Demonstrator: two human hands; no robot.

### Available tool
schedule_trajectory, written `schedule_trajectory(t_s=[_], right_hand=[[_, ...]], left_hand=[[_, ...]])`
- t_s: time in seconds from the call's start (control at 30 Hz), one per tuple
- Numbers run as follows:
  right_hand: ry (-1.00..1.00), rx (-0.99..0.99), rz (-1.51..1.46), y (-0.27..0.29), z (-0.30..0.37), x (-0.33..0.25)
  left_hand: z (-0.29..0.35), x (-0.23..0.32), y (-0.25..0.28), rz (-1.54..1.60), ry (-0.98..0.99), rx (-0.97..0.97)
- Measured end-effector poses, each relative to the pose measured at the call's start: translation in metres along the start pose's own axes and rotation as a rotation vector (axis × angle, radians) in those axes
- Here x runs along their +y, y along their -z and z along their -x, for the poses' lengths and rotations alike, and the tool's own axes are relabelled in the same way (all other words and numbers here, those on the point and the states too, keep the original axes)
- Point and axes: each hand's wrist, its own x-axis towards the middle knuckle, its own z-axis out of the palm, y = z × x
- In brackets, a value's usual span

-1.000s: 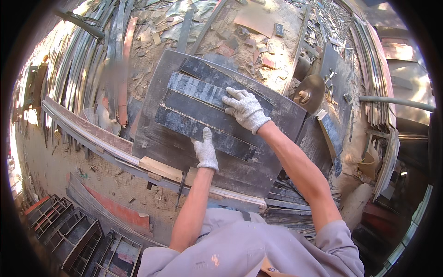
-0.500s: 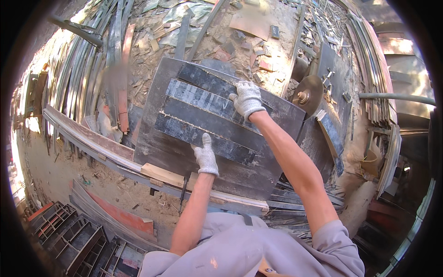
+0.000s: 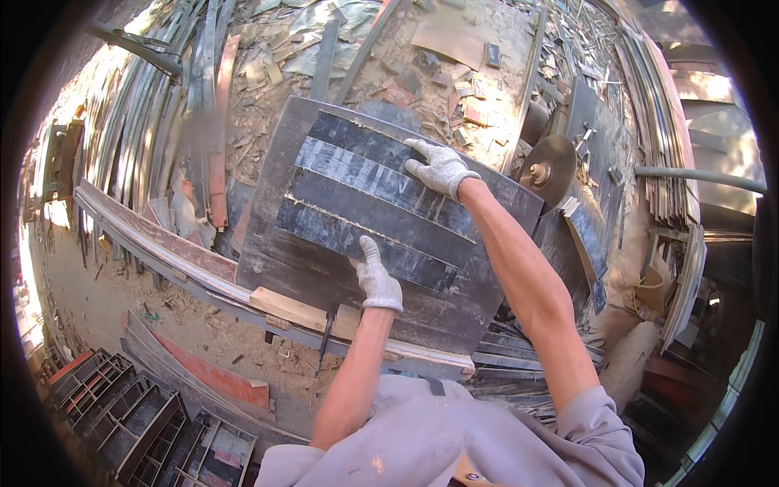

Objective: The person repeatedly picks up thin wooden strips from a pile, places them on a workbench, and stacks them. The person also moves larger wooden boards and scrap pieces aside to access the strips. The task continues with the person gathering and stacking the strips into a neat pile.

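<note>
A large dark board point(image 3: 300, 276) lies on a saw table, with several narrower dark plank strips point(image 3: 357, 207) stacked side by side on top. My left hand point(image 3: 376, 277), in a grey knit glove, presses flat on the near edge of the closest strip. My right hand point(image 3: 439, 167), also gloved, rests with spread fingers on the far strips near their right end. Neither hand wraps around anything; both lie flat on the wood.
A round saw blade point(image 3: 549, 170) stands just right of the board. Long planks and metal strips point(image 3: 146, 138) lie at the left. Offcuts and sawdust point(image 3: 422, 57) cover the ground behind. A wooden rail point(image 3: 284, 304) runs along the near edge; dark metal frames point(image 3: 138, 414) lie lower left.
My right hand has slid farther away over the strips, toward the far edge of the board. My left hand has stayed on the near strip, and the strips have shifted slightly away.
</note>
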Motion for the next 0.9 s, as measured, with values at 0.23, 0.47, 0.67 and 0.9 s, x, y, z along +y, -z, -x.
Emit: schedule_trajectory(t_s=[0.23, 0.47, 0.67, 0.9], right_hand=[[-0.114, -0.080, -0.091, 0.007, -0.005, -0.022], [0.045, 0.509, -0.135, -0.012, 0.062, 0.000], [-0.615, 0.543, 0.222, 0.035, 0.318, 0.229], [-0.733, 0.194, 0.312, 0.059, 0.401, 0.362]], left_hand=[[-0.001, 0.012, -0.003, 0.158, 0.038, -0.049], [-0.018, 0.014, 0.029, 0.099, 0.120, -0.401], [-0.005, 0.011, 0.108, -0.234, 0.067, -0.238], [0.044, 0.000, 0.169, -0.505, -0.219, -0.343]])
